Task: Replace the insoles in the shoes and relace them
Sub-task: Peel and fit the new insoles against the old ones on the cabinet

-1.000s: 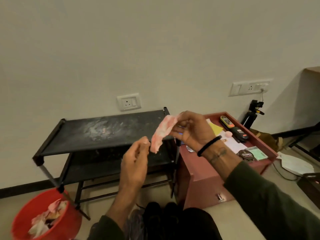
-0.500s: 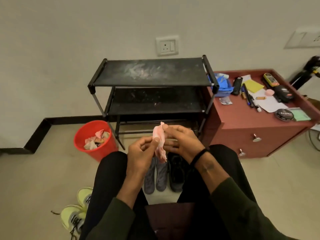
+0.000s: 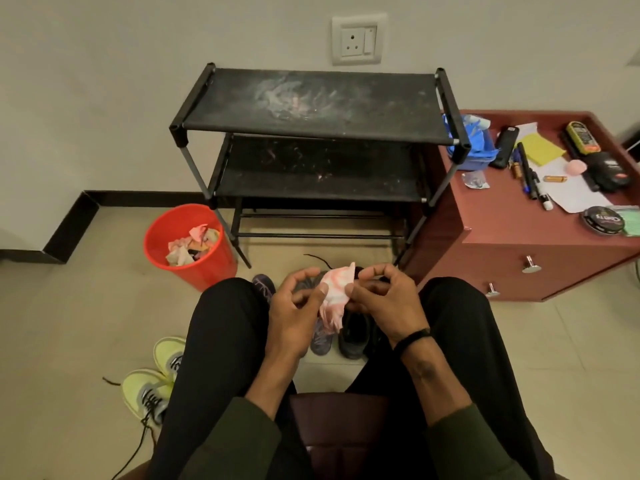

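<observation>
A crumpled pink and white paper wad [image 3: 333, 296] hangs between my knees, pinched by both hands. My left hand [image 3: 296, 313] holds its left edge with the thumb; my right hand [image 3: 384, 303] holds its right edge with thumb and fingers. On the floor below them stand a grey-purple shoe [image 3: 320, 336] and a black shoe [image 3: 356, 336], both partly hidden by my hands. A black lace [image 3: 318, 260] lies on the floor beyond them. A pair of yellow-green sneakers [image 3: 156, 382] with loose black laces sits at my left leg.
A black two-shelf shoe rack [image 3: 311, 133] stands against the wall ahead. A red bin [image 3: 194, 268] with crumpled paper sits left of it. A red-brown drawer cabinet [image 3: 519, 251] on the right carries pens, a polish tin [image 3: 602, 220], papers and a blue tub [image 3: 474, 147].
My head tilted down, so the view dropped from the wall to my lap. Both hands brought the pink paper down from chest height to between my knees, above the shoes.
</observation>
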The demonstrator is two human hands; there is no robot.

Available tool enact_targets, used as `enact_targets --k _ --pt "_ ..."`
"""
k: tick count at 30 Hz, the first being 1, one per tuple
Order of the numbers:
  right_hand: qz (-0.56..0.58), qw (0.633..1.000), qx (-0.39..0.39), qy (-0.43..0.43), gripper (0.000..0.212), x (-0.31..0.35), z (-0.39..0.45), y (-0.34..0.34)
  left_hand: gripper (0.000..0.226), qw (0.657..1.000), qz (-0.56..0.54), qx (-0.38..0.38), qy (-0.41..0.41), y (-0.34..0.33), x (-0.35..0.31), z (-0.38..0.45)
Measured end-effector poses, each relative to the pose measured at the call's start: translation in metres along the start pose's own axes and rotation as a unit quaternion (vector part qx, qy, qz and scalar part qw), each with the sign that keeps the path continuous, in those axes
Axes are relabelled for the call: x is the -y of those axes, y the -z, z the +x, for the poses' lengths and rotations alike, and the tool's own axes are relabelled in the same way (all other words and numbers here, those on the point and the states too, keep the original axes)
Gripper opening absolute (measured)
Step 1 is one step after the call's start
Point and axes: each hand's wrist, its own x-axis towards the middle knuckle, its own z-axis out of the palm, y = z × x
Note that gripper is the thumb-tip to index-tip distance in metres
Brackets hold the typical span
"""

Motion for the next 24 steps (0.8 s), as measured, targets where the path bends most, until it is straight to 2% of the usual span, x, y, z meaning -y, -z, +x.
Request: enact_targets --k 4,6,8,10,13,17,20,24 --pt "0.007 1.000 -0.008 0.007 0.012 -0.004 0.005 0.001 0.022 1.000 -0.012 0.016 -0.002 -0.004 0.005 0.000" --pt "0.010 0.999 0.043 0.002 0.023 -0.002 0.005 0.004 0.017 1.000 -0.012 0.021 -0.013 -0.004 0.005 0.002" --pt "-0.044 0.994 0.101 0.020 0.036 -0.001 0.005 0.007 0.016 0.999 0.004 0.026 -0.035 -0.002 0.005 0.004" --pt "-0.108 0.985 0.124 0.042 0.041 -0.002 0.004 0.007 0.020 0.998 0.012 0.033 -0.043 -0.001 0.005 0.005" --pt "-0.182 0.974 0.114 0.065 0.044 -0.003 0.004 0.008 0.033 0.996 0.045 0.055 -0.048 0.001 0.005 0.006" --pt "-0.215 0.968 0.113 0.065 0.044 -0.001 0.003 0.009 0.045 0.978 0.177 0.058 -0.091 0.003 0.011 0.008" --pt "-0.247 0.961 0.100 0.067 0.041 -0.001 0.000 0.007 0.033 0.966 0.229 0.036 -0.113 0.002 0.014 0.006" --pt "-0.251 0.961 0.092 0.071 0.038 -0.003 0.003 0.006 0.018 0.966 0.230 0.018 -0.114 0.003 0.015 0.003"
